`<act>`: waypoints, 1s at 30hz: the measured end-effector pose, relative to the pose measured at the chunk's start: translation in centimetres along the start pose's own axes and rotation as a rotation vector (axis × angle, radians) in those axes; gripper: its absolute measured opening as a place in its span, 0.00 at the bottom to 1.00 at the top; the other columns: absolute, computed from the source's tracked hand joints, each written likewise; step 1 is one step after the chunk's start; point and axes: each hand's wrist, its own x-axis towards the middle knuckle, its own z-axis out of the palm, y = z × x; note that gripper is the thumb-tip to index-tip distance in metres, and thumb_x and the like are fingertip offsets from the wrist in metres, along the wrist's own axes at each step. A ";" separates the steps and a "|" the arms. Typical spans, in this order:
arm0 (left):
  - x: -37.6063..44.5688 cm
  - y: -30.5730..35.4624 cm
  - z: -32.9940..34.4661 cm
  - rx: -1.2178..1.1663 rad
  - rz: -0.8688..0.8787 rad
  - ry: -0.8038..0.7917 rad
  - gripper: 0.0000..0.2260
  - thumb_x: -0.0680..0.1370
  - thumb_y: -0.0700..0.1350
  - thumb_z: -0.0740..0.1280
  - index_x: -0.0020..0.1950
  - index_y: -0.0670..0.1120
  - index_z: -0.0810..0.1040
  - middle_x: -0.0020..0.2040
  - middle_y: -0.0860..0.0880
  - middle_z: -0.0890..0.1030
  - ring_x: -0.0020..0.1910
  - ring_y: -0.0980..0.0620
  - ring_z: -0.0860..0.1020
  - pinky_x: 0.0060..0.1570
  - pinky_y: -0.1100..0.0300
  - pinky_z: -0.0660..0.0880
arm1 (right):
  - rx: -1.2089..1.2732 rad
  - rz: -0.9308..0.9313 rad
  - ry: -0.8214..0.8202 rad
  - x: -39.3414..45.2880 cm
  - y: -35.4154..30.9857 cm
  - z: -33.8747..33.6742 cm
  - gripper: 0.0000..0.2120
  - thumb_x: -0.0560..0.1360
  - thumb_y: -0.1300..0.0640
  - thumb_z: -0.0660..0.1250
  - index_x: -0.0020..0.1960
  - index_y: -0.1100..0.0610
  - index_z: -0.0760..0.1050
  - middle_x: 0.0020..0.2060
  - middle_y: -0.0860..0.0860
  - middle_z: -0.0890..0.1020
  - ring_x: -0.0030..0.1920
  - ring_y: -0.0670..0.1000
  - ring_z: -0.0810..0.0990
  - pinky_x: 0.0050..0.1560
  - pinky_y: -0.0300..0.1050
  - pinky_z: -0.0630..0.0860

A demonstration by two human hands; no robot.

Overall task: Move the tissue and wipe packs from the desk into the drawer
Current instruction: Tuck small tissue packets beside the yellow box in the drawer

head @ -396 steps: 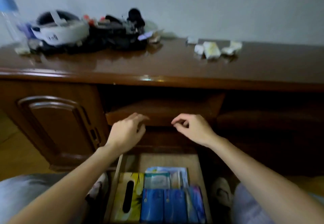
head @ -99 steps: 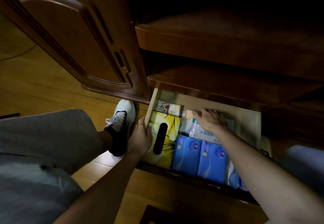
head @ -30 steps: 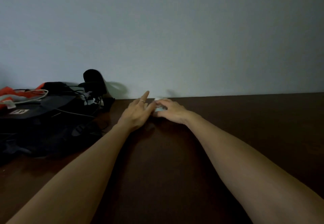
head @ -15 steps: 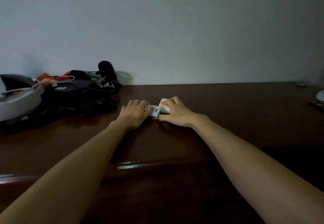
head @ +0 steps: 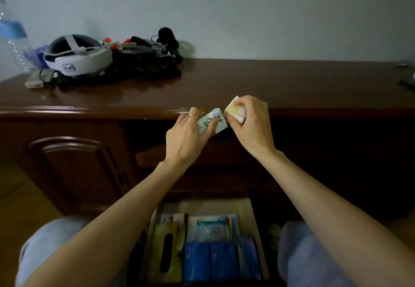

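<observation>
My left hand (head: pixel 187 136) grips a small pale green and white tissue pack (head: pixel 214 121) in the air just in front of the desk's front edge. Beside it, my right hand (head: pixel 250 125) holds a small cream and yellow pack (head: pixel 234 111). The two packs nearly touch. Below, the open drawer (head: pixel 258 230) holds a yellow tissue box (head: pixel 173 250), several blue packs (head: pixel 211 262) and a pale wipe pack (head: pixel 208 228).
The dark wooden desk (head: pixel 269 84) carries a white headset (head: pixel 76 57), a tangle of black gear (head: pixel 143 62) and a water bottle (head: pixel 13 37) at the left. A cabinet door (head: pixel 74 170) stands at lower left. My knees flank the drawer.
Both hands have lifted the two small packs off the desk top and drawn them back past its front edge. The view has tilted down, so the open drawer shows again.
</observation>
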 end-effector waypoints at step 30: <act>-30.1 -21.2 7.2 -0.808 -1.519 -0.213 0.15 0.67 0.45 0.82 0.51 0.45 0.83 0.51 0.40 0.86 0.48 0.44 0.86 0.49 0.48 0.83 | 1.106 1.551 -0.805 -28.6 -2.4 23.5 0.34 0.77 0.29 0.50 0.66 0.51 0.77 0.65 0.49 0.79 0.66 0.52 0.75 0.70 0.63 0.67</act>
